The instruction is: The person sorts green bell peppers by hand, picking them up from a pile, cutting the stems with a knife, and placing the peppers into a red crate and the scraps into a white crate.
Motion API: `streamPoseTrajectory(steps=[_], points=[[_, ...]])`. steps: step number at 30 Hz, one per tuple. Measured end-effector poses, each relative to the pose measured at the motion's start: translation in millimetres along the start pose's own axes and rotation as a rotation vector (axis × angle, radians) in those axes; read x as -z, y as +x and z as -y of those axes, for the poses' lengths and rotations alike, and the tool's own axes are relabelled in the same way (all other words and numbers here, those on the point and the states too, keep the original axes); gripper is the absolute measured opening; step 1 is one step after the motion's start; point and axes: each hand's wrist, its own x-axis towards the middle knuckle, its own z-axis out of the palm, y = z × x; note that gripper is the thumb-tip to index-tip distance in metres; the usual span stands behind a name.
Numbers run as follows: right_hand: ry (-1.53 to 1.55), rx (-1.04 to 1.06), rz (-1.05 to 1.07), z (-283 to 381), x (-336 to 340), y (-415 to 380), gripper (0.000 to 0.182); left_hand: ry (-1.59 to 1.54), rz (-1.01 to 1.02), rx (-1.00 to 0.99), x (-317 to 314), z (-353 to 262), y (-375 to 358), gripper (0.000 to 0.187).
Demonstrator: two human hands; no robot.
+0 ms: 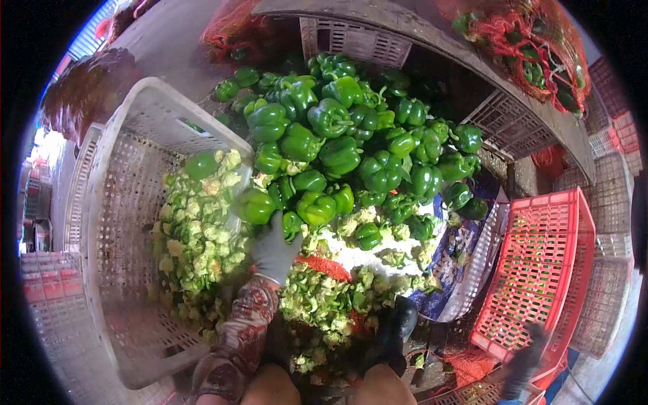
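My left hand point(275, 251), in a grey glove, reaches to the near edge of a large heap of green bell peppers point(339, 155). A small green pepper point(292, 225) sits between its fingers and thumb, and a larger pepper point(256, 206) lies just beyond the fingertips. Over the near end of a red crate point(533, 263), low on the right, is my right hand point(524, 354) in a dark glove; motion blur and shadow hide its fingers. Pale green cores and scraps point(206, 229) fill part of the white crate point(111, 202) at the left.
More scraps point(317, 304) and a piece of red netting point(325, 268) lie between my legs and the peppers. A dark boot point(401, 331) stands there. Behind are a wooden board point(432, 30) and red net bags of peppers point(530, 57). Stacked crates point(607, 175) line the right.
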Motion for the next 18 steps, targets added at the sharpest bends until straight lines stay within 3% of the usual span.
streamPoseTrajectory(steps=[3,6,8,10,11,14,15,18], points=[[0.037,-0.090,0.298,4.6,-66.0,-53.5,0.034,-0.326,-0.138,-0.135,-16.4,21.3,6.2,0.065],[0.062,-0.109,0.583,17.4,-109.7,-86.5,0.029,-1.086,0.129,0.157,6.1,12.0,-18.1,0.058],[0.033,0.030,0.718,31.3,-127.5,-88.0,0.027,-1.240,0.248,0.130,9.1,3.9,-39.2,0.051],[-0.110,0.410,0.803,50.4,-144.3,-76.6,0.024,-1.436,0.379,0.102,0.0,-3.8,-52.3,0.050],[-0.203,0.638,0.836,63.7,-150.8,-68.2,0.021,-1.511,0.456,0.110,19.6,-26.4,-57.2,0.048],[-0.121,0.682,0.963,94.8,-176.1,-64.0,0.016,-1.496,0.604,-0.109,16.4,-29.1,-64.2,0.050],[-0.126,0.686,0.988,102.1,-181.5,-63.6,0.016,-1.479,0.707,-0.006,22.6,-30.3,-65.5,0.054],[-0.118,0.739,1.025,103.0,-193.8,-70.4,0.017,-1.393,0.607,-0.191,41.9,-42.3,-69.4,0.055]])
